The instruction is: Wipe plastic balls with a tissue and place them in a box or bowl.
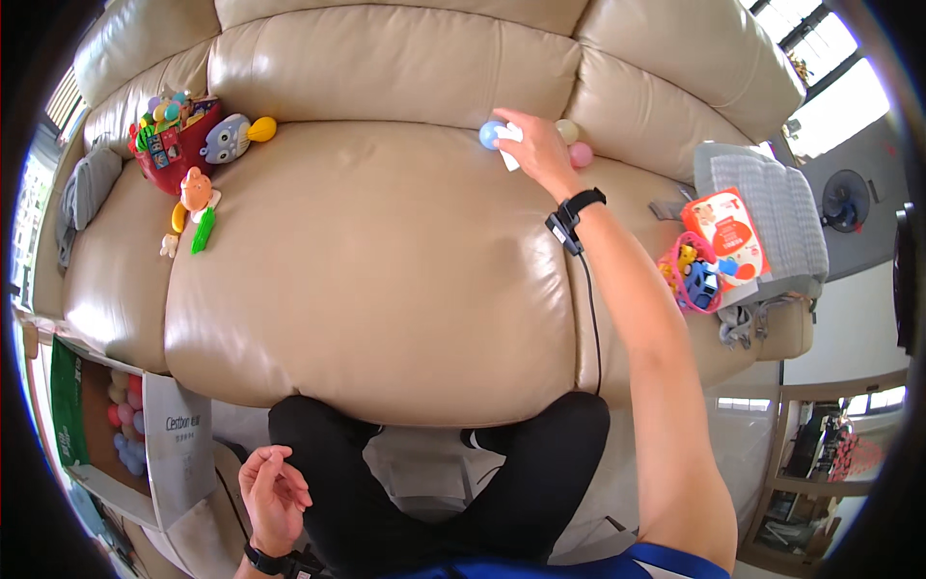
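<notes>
**Reaching for the blue ball at the back of the sofa**

So my right hand is stretched way out over the beige sofa, fingers curled onto a light blue ball with a white wipe or bit of cloth tucked under my palm. The ball sits right in the crease where the sofa's seat meets its backrest, which is where round stuff naturally rolls and stops (two more are wedged there too, a cream ball and a pink ball just past my knuckles). I can't honestly tell if I've got the ball gripped or am just touching it.

My left hand hangs loose and half open down by the sofa's front edge, holding nothing, near a cardboard box of balls.
</notes>
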`<action>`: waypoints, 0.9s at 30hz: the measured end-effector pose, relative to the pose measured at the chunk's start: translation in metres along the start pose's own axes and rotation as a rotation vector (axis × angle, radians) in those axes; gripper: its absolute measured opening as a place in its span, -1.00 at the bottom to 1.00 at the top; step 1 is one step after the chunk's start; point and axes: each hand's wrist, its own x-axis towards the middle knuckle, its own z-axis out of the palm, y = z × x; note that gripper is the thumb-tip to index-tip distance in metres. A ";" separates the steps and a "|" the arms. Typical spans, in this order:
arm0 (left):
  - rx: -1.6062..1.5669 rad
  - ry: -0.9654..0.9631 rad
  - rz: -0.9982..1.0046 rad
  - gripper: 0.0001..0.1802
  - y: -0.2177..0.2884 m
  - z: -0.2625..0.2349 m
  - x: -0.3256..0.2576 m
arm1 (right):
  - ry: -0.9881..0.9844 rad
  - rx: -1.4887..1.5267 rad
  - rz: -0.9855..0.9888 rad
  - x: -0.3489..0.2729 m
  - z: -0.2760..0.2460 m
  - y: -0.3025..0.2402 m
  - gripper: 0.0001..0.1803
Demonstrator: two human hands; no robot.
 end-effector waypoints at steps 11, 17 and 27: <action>0.037 -0.195 -0.128 -0.78 0.006 0.006 0.001 | -0.095 -0.094 -0.031 -0.016 -0.015 0.008 -0.52; 0.238 -0.294 -0.031 -0.76 0.008 0.004 -0.015 | -0.614 0.627 0.635 -0.149 -0.109 -0.138 -0.45; 0.451 -1.054 0.813 -0.28 -0.018 0.051 -0.085 | -0.510 1.673 1.016 -0.418 -0.096 -0.312 -0.33</action>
